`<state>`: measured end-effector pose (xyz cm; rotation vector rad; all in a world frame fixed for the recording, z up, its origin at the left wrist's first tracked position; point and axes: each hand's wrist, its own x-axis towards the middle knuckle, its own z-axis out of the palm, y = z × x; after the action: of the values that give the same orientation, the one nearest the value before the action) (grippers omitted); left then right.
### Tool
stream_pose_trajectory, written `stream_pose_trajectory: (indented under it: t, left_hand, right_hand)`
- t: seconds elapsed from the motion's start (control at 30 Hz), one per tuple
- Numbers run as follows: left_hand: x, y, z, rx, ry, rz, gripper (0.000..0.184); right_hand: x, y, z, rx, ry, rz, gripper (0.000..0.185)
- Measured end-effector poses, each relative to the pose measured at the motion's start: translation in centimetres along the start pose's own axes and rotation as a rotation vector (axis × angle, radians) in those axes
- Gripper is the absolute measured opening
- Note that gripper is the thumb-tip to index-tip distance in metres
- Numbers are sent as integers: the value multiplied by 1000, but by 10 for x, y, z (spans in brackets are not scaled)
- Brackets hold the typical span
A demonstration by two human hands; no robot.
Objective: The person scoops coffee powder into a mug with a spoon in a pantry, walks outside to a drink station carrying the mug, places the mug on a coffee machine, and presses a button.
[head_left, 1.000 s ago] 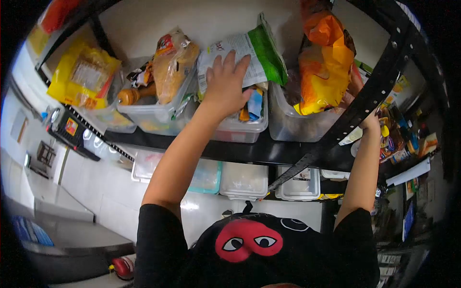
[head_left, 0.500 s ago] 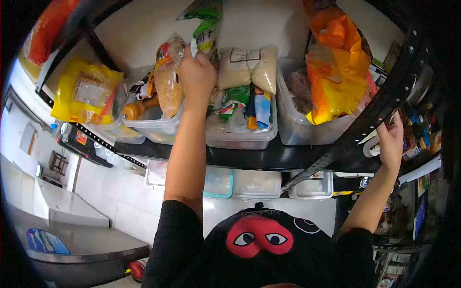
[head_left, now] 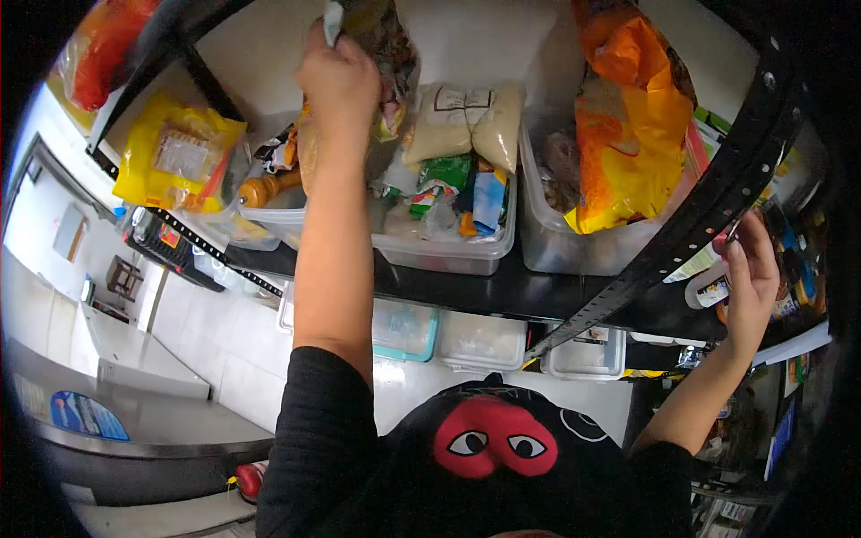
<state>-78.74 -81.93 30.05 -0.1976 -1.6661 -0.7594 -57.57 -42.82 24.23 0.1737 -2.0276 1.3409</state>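
Note:
My left hand (head_left: 339, 90) is closed on the top of a crinkled plastic bag (head_left: 386, 63), raised against the wall above the clear bins. To its right, a tied bag of pale grains (head_left: 471, 112) lies in a clear bin (head_left: 448, 258) over green and blue packets. My right hand (head_left: 752, 278) is beyond the shelf's perforated post (head_left: 700, 211), fingers bent together around something small and dark that I cannot make out. Just left of that hand is a white bottle with a dark label (head_left: 708, 289).
An orange and yellow bag (head_left: 623, 152) stands in the right bin. At the left are a yellow packet (head_left: 175, 157) and a wooden grinder (head_left: 260, 190). Lidded boxes (head_left: 484, 339) sit lower down. A metal counter (head_left: 170, 421) is at the lower left.
My left hand has lifted the white and green bag off the middle bin and moved it up and left, uncovering the grain bag. My right hand has left the orange bag and moved right and down.

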Motion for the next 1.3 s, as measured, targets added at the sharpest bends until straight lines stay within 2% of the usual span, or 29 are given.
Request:
stream_pose_trajectory:
  t: [0.1,0.13,0.17,0.2,0.23,0.3,0.37,0.43,0.53,0.63,0.7,0.73,0.77,0.8,0.87,0.9,1.0,1.03,1.13,1.17,1.27,1.3]
  left_hand:
    - [-18,-2,12,17,-21,44,34]
    - [-29,-12,23,136,-66,59,37]
    - [-41,-8,27,92,-1,219,38]
    - [-54,-10,33,24,-202,100,37]
    - [-66,-9,37,83,-357,38,36]
    - [-85,-24,51,-83,-372,227,36]
    - [-89,-14,42,-79,-567,91,42]
    - [-95,1,20,-152,-594,65,52]
    - [-97,10,-24,-248,-546,244,51]
    - [-77,-5,-77,-144,-454,358,46]
    - [-62,-47,-108,28,-133,336,41]
    - [-53,-70,-126,166,59,210,41]
    - [-42,-89,-148,266,143,59,49]
    - [-34,-134,-164,286,273,-87,64]
    - [-12,-198,-203,459,364,-338,86]
    - [-5,-231,-213,440,410,-365,91]
    - [11,-281,-216,-105,251,-492,95]
    - [16,-278,-210,71,230,-356,96]
    - [21,-231,-197,261,165,-545,97]
    - [19,-222,-190,301,233,-480,83]
    - [24,-270,-184,79,-3,-636,63]
    - [24,-252,-177,279,-38,-496,49]
  right_hand:
    - [-6,0,-6,-59,-2,5,36]
    - [-7,2,-7,-82,-3,2,35]
    - [-8,1,-6,-115,6,22,35]
    - [-9,4,-10,-144,3,33,35]
    - [-9,8,-16,-162,-19,22,35]
    - [-9,8,-18,-205,-49,-20,36]
    - [-12,0,-16,-232,-40,-9,35]
    - [-14,-3,-17,-266,-70,-39,35]
    - [-18,2,-24,-254,-54,-31,36]
    - [-22,-5,-23,-324,11,-54,36]
    - [-24,-8,-26,-390,48,-31,38]
    - [-26,-10,-27,-449,76,-25,38]
    - [-26,-6,-31,-448,85,-23,40]
    - [-27,-1,-34,-435,91,-38,40]
    - [-27,2,-36,-414,106,-63,40]
    - [-27,-4,-29,-438,125,-25,41]
    - [-27,-3,-29,-434,122,-44,41]
    - [-28,3,-32,-450,139,-38,42]
    - [-31,12,-32,-463,174,-13,43]
    - [-31,11,-28,-442,175,-2,44]
    - [-33,6,-19,-495,184,36,46]
    - [-33,4,-17,-532,187,49,46]
